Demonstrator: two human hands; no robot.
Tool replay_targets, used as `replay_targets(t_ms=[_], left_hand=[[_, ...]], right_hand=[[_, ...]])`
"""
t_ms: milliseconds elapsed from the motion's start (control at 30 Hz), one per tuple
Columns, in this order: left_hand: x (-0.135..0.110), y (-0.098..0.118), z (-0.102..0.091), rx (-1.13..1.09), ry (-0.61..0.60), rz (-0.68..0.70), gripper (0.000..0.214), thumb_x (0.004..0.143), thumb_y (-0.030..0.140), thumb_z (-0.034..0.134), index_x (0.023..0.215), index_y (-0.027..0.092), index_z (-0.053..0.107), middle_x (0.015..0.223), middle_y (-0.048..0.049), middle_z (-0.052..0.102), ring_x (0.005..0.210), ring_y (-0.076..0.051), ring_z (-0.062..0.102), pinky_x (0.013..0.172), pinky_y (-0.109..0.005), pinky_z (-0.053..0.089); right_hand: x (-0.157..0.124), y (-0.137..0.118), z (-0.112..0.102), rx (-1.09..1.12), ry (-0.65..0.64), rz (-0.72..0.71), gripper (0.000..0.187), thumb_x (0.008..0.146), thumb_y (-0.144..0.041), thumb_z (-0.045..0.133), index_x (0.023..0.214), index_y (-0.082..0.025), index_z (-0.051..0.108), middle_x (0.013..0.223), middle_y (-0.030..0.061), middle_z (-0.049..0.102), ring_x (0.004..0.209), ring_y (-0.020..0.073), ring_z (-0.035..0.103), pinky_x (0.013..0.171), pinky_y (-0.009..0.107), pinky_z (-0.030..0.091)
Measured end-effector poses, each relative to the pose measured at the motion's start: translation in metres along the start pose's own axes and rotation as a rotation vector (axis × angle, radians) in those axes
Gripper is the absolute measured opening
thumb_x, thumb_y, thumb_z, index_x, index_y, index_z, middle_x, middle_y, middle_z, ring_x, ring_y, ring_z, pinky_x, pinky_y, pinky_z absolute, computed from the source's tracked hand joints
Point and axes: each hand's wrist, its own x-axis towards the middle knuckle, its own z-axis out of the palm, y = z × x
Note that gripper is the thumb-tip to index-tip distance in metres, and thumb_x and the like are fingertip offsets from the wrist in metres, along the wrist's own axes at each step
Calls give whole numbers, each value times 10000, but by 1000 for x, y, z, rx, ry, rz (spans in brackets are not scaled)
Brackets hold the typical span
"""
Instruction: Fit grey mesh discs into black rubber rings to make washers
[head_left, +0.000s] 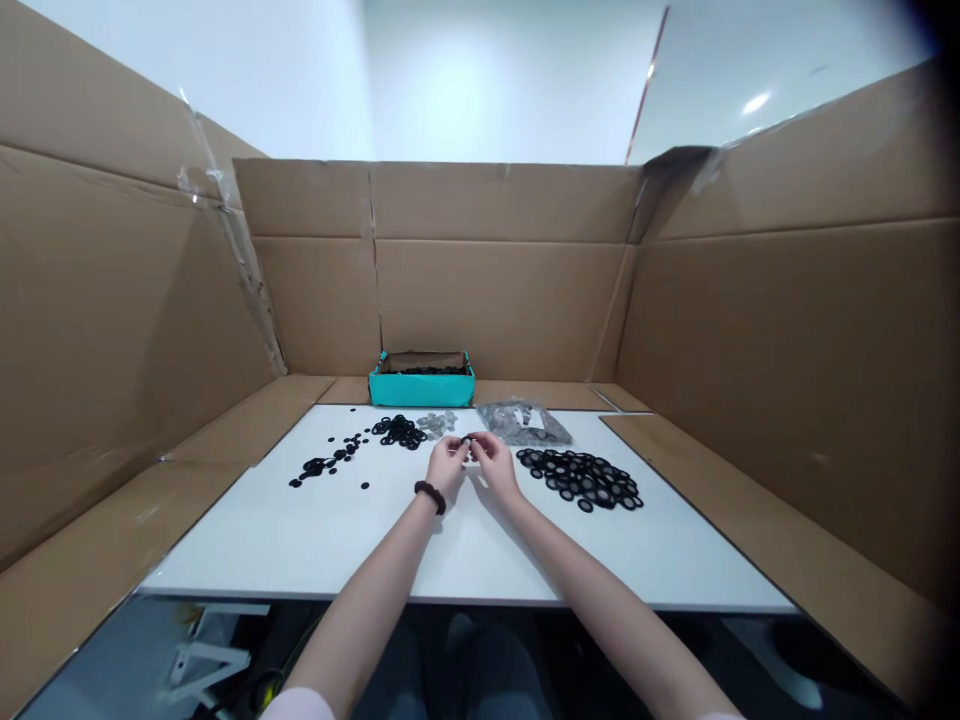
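My left hand (447, 466) and my right hand (495, 464) meet above the middle of the white table. Between their fingertips is a small black ring (466, 440), pinched from both sides; the fingers hide much of it. A pile of black rings with greyish centres (585, 480) lies to the right of my right hand. Beyond my left hand sits a smaller heap of black rings (400, 432), beside some clear small pieces (437, 424). Small black discs (322, 466) are scattered farther left, and a single black disc (365, 486) lies apart from them.
A turquoise-sided box (421, 390) holding dark pieces stands at the back. Right of it lies a clear plastic bag (523, 422) with greyish contents and a white label. Tall cardboard walls (502, 300) enclose the white tabletop (300, 550) at the back and both sides.
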Motion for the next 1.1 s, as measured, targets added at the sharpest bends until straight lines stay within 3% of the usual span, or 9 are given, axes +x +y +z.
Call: replay_targets(t_ms=[167, 333, 467, 633, 767, 867, 1100], left_hand=[[12, 3, 1, -27, 107, 0, 42, 854, 131, 506, 825, 159, 512, 847, -58, 618, 726, -120, 596, 639, -218, 458], [11, -14, 8, -179, -28, -211, 71, 910, 206, 428, 867, 171, 472, 704, 12, 537, 531, -86, 489, 505, -204, 369], [5, -16, 8, -220, -116, -234, 88, 882, 216, 491, 814, 164, 466, 627, 43, 491, 529, -88, 487, 530, -216, 377], [10, -9, -1, -61, -189, -266, 121, 884, 179, 473, 766, 168, 450, 551, 62, 458, 449, -72, 433, 487, -210, 340], [16, -20, -7, -44, -207, -285, 154, 851, 230, 532, 751, 187, 424, 533, 74, 440, 416, -63, 401, 458, -207, 308], [18, -29, -9, -32, -265, -293, 124, 830, 237, 543, 780, 184, 443, 536, 72, 442, 426, -68, 412, 455, -206, 300], [17, -25, -10, 13, -258, -285, 171, 844, 276, 534, 747, 200, 416, 515, 74, 435, 415, -71, 400, 458, -211, 293]], right_hand=[[-2, -8, 26, 13, 97, -6, 188, 752, -334, 533, 835, -180, 602, 875, 101, 668, 821, 215, 624, 768, 340, 512], [-9, 1, 32, -18, 190, 109, 137, 782, -333, 473, 811, -215, 537, 836, 95, 638, 792, 231, 608, 677, 338, 520], [-11, 10, 26, -142, 232, 80, 165, 799, -334, 440, 823, -206, 542, 887, 117, 633, 849, 250, 598, 790, 375, 490], [-12, 15, 23, -172, 153, 94, 183, 797, -310, 435, 846, -197, 570, 873, 108, 629, 834, 244, 596, 768, 358, 477], [-11, 20, 19, -42, -2, 186, 208, 784, -306, 430, 870, -197, 585, 715, 44, 607, 613, 196, 554, 588, 308, 458], [-8, 21, 12, -33, -67, 171, 181, 753, -275, 450, 777, -182, 604, 754, 60, 638, 656, 188, 570, 632, 303, 466], [-7, 19, 6, 26, -68, 239, 151, 756, -296, 481, 861, -203, 539, 539, -53, 477, 497, 145, 480, 515, 254, 403]])
